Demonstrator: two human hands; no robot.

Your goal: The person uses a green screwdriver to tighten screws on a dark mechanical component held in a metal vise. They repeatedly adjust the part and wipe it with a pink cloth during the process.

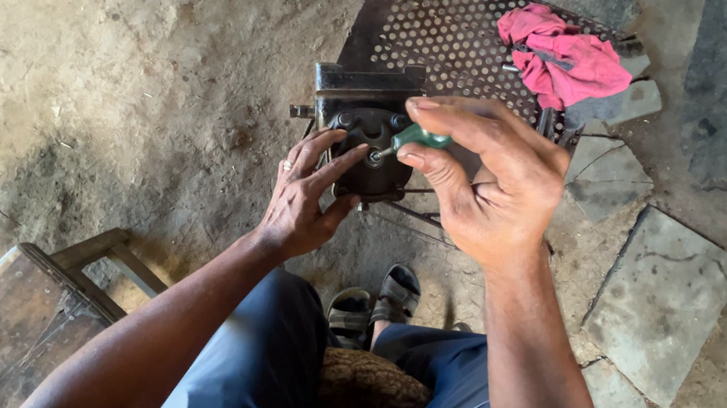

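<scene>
A: Where's the work sitting?

B: The dark metal part [365,140] stands at the near edge of the perforated metal stand [454,31], about 12 o'clock from the person's knees. The left hand [303,194] is spread open, fingers braced flat against the part's face. The right hand [487,181] is closed in a pinch on the green-handled screwdriver [415,138], tip on the part.

A: What could go wrong?

B: I'd judge the tip could skid off and jab the left fingers just beside it, or the part could tip off the edge.

A: Any containers?

B: None that I can see; only a pink rag [563,60] at 1 o'clock and a wooden stool [14,322] at 8 o'clock.
</scene>
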